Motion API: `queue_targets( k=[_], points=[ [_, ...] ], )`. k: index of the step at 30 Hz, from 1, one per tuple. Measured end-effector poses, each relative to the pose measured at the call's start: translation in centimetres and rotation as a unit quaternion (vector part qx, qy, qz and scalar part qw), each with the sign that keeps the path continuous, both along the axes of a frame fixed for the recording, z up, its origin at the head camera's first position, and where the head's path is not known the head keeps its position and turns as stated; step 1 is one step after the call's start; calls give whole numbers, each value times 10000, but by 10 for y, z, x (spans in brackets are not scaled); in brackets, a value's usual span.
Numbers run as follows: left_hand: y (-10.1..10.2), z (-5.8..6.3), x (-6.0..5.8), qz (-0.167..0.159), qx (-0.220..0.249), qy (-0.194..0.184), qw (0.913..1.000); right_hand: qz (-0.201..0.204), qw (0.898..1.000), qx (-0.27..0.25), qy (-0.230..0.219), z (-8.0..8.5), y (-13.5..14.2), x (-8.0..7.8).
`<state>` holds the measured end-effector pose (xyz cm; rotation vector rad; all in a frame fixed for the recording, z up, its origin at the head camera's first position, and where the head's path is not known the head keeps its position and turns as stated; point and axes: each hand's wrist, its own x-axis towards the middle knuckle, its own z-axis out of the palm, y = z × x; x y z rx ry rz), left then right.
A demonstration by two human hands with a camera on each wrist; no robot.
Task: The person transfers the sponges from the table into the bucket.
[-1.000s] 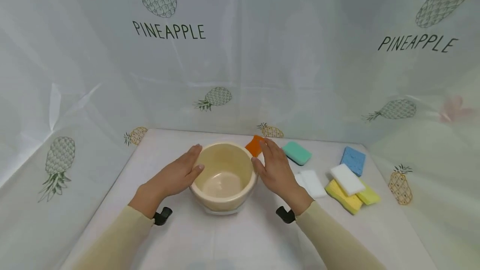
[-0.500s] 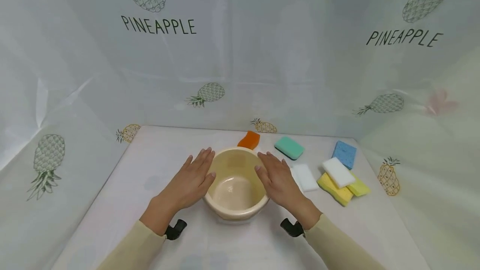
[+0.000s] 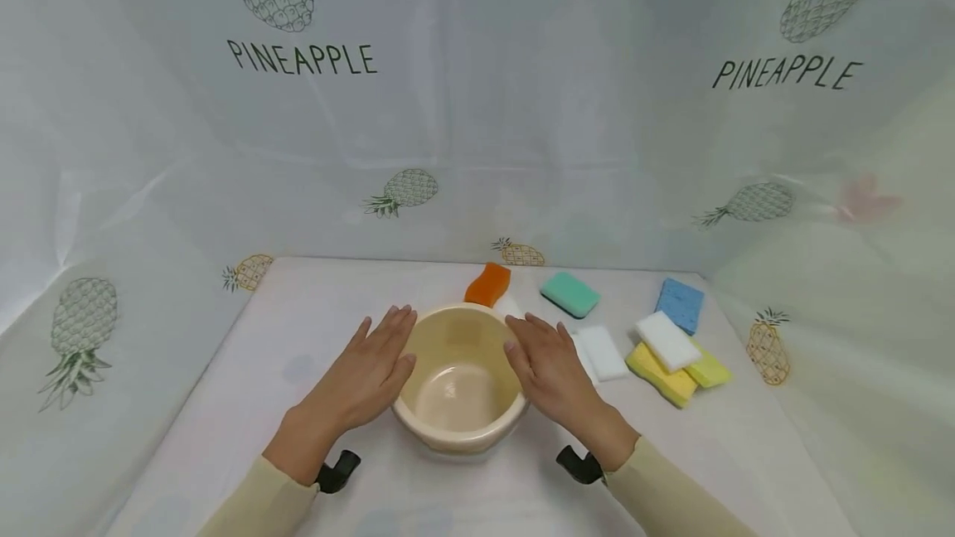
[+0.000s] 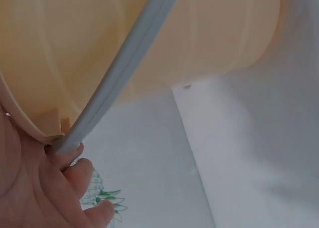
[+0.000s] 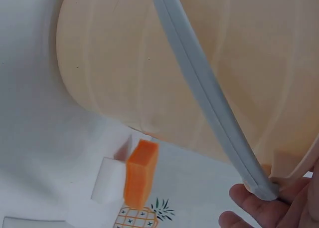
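Observation:
A cream plastic bucket [image 3: 457,388] stands between my two hands in the head view, its mouth facing up. Its grey handle [image 4: 117,73] hangs down across the near side. My left hand [image 3: 361,375] grips the left rim, thumb over the mouth, with fingertips under the lip beside the handle's end in the left wrist view. On the opposite side, my right hand [image 3: 552,367] grips the rim likewise, its thumb over the opening. From the right wrist, its fingers [image 5: 259,205] show below the handle's other end. The bucket looks empty inside.
Behind the bucket lies an orange sponge [image 3: 488,284], with a green sponge [image 3: 570,294] to its right. White sponges [image 3: 601,353] lie past my right hand. Farther right, yellow sponges [image 3: 660,373], another white sponge [image 3: 666,340] and a blue sponge [image 3: 680,305] are heaped together.
The bucket has shifted right and nearer to me, with both hands moving along at its rim. The orange sponge, partly covered earlier by my right hand, shows behind it. Other sponges stay put.

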<state>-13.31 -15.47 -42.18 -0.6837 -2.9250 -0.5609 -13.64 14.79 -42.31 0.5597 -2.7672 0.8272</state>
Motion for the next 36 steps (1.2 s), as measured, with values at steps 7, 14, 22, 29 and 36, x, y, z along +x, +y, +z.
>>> queue_targets(
  k=[7, 14, 22, 29, 36],
  points=[
    [-8, 1, 8, 137, -303, 220, 9992, 131, 9997, 15, 221, -1, -3, -4],
    [-1, 4, 8, 223, -701, 437, 9963, 136, 9979, 171, 603, -3, 4, -7],
    [1, 9, 14, 368, -800, 552, 9946, 133, 9977, 213, 630, -9, 4, -9],
    [11, 15, 21, 742, -834, 317, 9932, 75, 9981, 233, 562, -7, 2, -7],
    [14, 16, 25, 759, -778, 382, 9933, 208, 9956, 374, 829, -3, 7, -13]
  ],
)
